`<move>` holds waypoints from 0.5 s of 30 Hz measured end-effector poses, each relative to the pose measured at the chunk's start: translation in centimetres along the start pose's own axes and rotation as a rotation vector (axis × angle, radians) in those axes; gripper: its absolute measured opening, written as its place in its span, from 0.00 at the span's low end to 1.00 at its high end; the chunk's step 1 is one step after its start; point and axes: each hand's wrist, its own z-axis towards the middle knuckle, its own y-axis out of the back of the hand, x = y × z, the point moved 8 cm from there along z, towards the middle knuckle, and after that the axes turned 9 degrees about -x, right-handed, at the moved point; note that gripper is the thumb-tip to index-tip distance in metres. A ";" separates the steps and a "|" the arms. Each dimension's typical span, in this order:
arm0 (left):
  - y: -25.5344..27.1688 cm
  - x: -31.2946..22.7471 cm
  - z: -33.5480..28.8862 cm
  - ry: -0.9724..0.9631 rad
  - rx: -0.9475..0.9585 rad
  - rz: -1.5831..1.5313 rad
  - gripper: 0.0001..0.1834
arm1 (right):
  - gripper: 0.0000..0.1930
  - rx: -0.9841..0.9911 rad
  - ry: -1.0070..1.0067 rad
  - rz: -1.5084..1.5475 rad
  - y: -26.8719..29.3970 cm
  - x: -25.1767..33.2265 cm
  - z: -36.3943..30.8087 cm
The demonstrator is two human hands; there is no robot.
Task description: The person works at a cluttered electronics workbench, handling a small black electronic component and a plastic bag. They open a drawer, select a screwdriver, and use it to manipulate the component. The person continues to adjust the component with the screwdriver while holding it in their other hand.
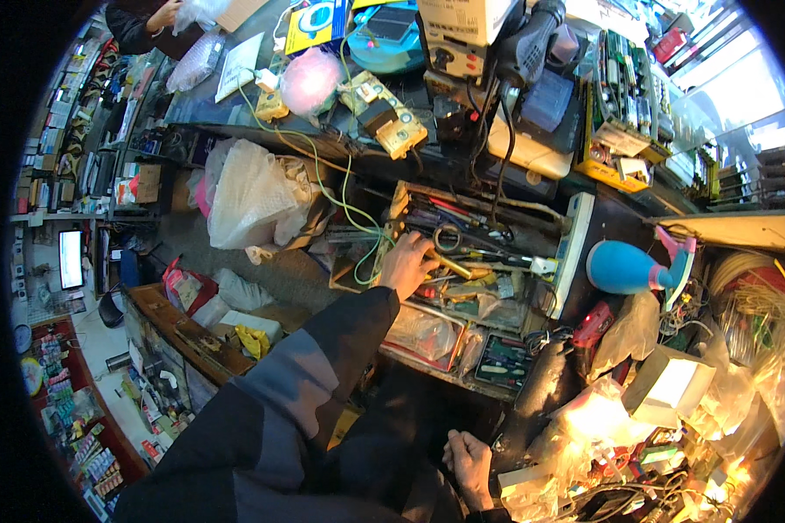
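Observation:
My left hand (pixel 405 267) reaches into an open tool drawer (pixel 576 253) in the middle of the view. Its fingers are bent and closed at the end of a brass-coloured rod-shaped tool (pixel 464 268). Just beyond the fingertips lies a round metal ring (pixel 447 236), among pliers, screwdrivers and other hand tools. My right hand (pixel 469 464) rests low near my lap, fingers curled in, with nothing visible in it.
A blue spray bottle (pixel 624 267) lies right of the drawer. Below the drawer sit a case of small green-handled tools (pixel 503 360) and a red-rimmed tray (pixel 423 336). Green cable (pixel 344 205) hangs over the drawer's left side. Another person's hand (pixel 164 16) shows at top left.

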 end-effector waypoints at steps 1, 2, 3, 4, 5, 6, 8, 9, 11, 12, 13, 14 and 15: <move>-0.5 0.2 0.0 0.030 0.100 -0.019 0.16 | 0.24 -0.009 -0.014 -0.035 0.1 0.0 0.0; 0.2 -0.2 0.0 -0.009 0.054 -0.036 0.14 | 0.24 -0.010 -0.039 -0.008 0.0 -0.1 -0.1; 0.4 -0.2 0.0 0.019 0.079 -0.079 0.14 | 0.24 -0.014 -0.053 -0.030 0.2 0.0 -0.2; 0.4 -0.2 -0.2 0.043 0.122 -0.070 0.14 | 0.24 -0.017 -0.034 -0.038 0.3 0.3 -0.1; 0.9 -0.2 -0.2 0.059 0.100 -0.128 0.14 | 0.24 -0.026 -0.059 -0.007 0.1 0.3 -0.1; 1.1 -0.2 -0.4 0.069 0.118 -0.111 0.14 | 0.21 0.037 0.022 0.116 -0.2 1.1 -0.6; 2.0 -0.7 -0.6 0.030 0.054 -0.136 0.14 | 0.21 0.034 0.000 0.116 -0.4 1.2 -0.2; 1.9 -0.6 -0.6 0.053 0.063 -0.169 0.14 | 0.21 0.048 -0.017 0.103 -0.5 1.1 0.0; 1.9 -0.5 -0.7 0.070 0.060 -0.162 0.14 | 0.21 0.058 -0.017 0.081 -0.8 1.3 0.6; 1.8 -0.5 -0.8 0.081 0.063 -0.174 0.14 | 0.21 0.062 -0.025 0.087 -1.0 1.4 1.0; 1.8 -0.4 -0.7 0.094 0.052 -0.217 0.15 | 0.21 0.058 -0.026 0.076 -1.1 1.6 1.3; 1.8 -0.3 -0.7 0.093 0.056 -0.200 0.15 | 0.21 0.054 -0.028 0.065 -1.3 1.7 1.7; 1.9 -0.4 -0.7 0.084 0.038 -0.230 0.15 | 0.21 0.052 -0.032 0.054 -1.4 1.9 1.9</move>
